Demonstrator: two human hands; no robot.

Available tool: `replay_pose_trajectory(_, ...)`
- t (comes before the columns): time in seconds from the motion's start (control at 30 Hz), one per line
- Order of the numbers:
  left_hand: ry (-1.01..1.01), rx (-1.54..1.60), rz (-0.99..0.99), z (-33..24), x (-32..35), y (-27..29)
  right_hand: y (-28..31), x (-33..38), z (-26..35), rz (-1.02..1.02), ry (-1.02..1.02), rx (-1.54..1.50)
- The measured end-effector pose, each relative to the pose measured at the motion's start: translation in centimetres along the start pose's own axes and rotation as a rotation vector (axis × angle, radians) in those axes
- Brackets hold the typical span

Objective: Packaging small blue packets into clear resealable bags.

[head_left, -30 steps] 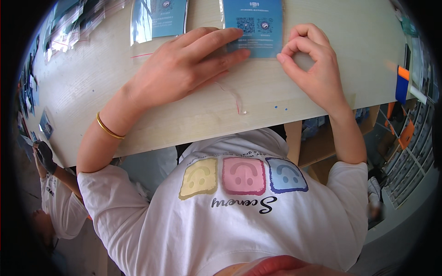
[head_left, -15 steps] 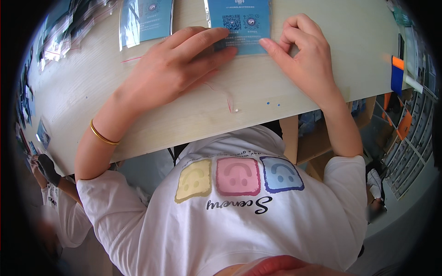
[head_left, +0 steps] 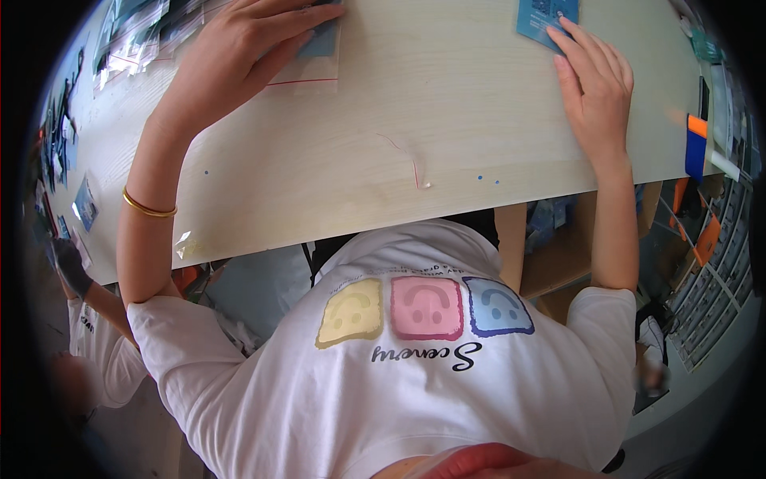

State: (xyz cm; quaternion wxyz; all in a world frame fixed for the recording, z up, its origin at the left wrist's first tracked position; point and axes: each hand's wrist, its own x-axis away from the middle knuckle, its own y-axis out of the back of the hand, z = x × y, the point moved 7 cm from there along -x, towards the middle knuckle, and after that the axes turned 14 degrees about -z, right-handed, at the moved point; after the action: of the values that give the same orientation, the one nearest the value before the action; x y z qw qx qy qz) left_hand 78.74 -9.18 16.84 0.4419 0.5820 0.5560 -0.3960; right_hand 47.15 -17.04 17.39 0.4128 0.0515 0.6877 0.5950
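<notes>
My left hand reaches to the top edge of the view, which cuts off part of it. Its visible fingers are stretched and apart over a clear plastic bag with a red line along its near end. Something blue shows inside the bag, partly covered by the fingers. Farther right, my right hand has its fingers extended, the fingertips touching a blue printed card. That card lies at a slant and runs out of view at the top. Whether it has a clear sleeve, I cannot tell.
Clear packets lie piled at the far left of the pale table. A thin red-and-clear strip lies near the front edge. Under the table is an open cardboard box. A person with a dark glove is at the left.
Both hands have moved apart, the left one up and leftward, the right one to the right with the blue card. The bag at the left now lies farther right, under my left fingers.
</notes>
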Motion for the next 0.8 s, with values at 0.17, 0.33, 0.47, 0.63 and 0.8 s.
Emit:
replay_pose_trajectory(0.17,-0.023,-0.302,0.268,0.8,-0.7,-5.4,0.4,-1.9,3.2,-0.115,-0.184,-0.419)
replay_pose_trajectory(0.33,0.457,-0.689,0.673,2.2,-1.4,-8.5,-2.0,-2.6,6.1,0.027,-0.243,-0.602)
replay_pose_trajectory(0.47,0.426,-0.732,0.65,2.2,-1.1,-8.6,-2.9,-3.2,6.7,0.078,-0.212,-0.606)
replay_pose_trajectory(0.63,0.424,-0.718,0.632,2.4,-1.1,-8.3,-3.2,-3.5,7.8,0.11,-0.11,-0.46)
replay_pose_trajectory(0.8,0.446,-0.707,0.615,2.6,-0.6,-7.9,-0.4,-0.1,14.4,0.307,0.046,-0.851)
